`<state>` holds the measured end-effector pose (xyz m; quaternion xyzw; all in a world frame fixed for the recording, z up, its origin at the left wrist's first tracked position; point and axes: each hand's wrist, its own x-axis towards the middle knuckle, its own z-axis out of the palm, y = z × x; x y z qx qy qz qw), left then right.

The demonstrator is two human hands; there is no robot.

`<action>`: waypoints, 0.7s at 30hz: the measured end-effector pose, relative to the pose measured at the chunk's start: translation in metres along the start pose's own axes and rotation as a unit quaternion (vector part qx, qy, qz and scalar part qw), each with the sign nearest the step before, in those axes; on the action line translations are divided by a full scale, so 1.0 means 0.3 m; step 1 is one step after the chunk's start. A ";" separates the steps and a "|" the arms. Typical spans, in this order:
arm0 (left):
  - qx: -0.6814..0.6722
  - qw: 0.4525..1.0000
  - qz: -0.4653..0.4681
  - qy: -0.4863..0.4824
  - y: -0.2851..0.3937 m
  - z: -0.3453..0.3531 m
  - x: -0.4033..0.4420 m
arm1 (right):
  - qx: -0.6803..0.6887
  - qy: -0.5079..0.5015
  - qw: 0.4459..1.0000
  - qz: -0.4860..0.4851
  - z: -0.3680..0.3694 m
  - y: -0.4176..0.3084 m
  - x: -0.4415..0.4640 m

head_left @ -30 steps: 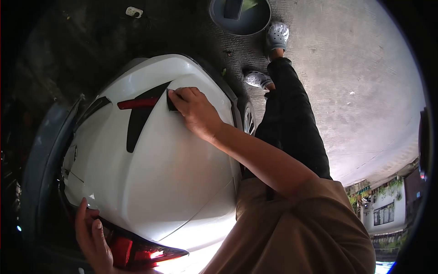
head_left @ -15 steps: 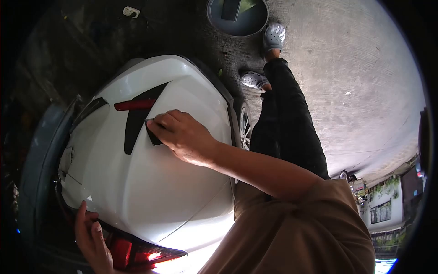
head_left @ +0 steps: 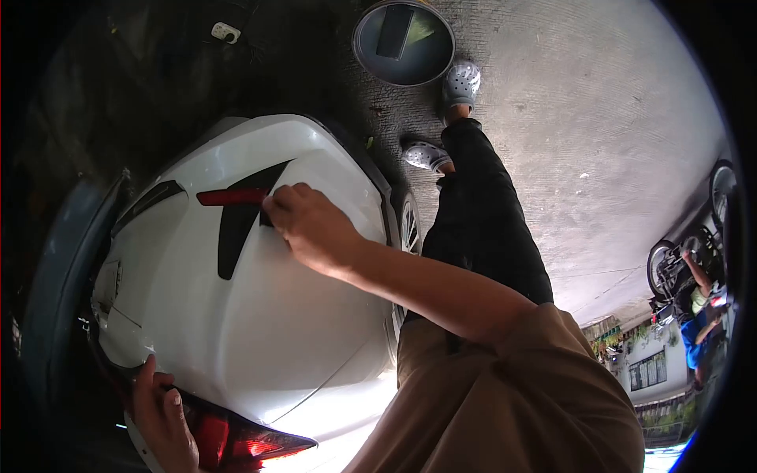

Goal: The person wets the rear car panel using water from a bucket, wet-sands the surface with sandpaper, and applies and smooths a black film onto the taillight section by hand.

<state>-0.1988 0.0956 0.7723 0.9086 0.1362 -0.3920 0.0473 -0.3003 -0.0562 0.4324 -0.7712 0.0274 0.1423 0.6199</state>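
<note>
My right hand [head_left: 315,232] is closed, fingers pinched around a small dark flat piece [head_left: 266,220] that mostly hides under them. It rests on the white car body panel [head_left: 276,339], beside the black trim [head_left: 233,240] and at the end of the red light strip [head_left: 229,197]. I cannot make out exactly what the dark piece is. My left hand [head_left: 164,418] holds nothing, its fingers apart at the lower left edge of the car, close to the red tail light [head_left: 236,441].
A round grey basin [head_left: 426,59] with a dark rectangular item [head_left: 394,31] in it stands on the concrete near my grey clogs [head_left: 461,83]. A car wheel [head_left: 409,225] is beside my legs. At far right are another person [head_left: 695,315] and a motorbike [head_left: 666,268].
My right hand has slid up the panel to the end of the red strip. The left hand stays at the car's edge. The view has shifted, bringing the other person into sight.
</note>
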 end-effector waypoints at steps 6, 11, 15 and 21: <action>0.014 1.000 -0.014 -0.016 0.032 -0.007 0.000 | -0.031 0.012 0.999 -0.039 0.005 0.007 0.023; 0.066 0.997 -0.012 -0.035 0.021 -0.021 0.012 | -0.115 -0.122 0.982 0.082 -0.103 0.162 0.137; 0.100 0.988 0.091 -0.068 -0.272 -0.060 -0.023 | -0.101 0.043 0.964 0.241 -0.310 0.477 0.188; 0.127 0.988 0.053 -0.073 0.042 -0.084 0.014 | -0.434 -0.167 0.877 0.117 -0.481 1.048 0.368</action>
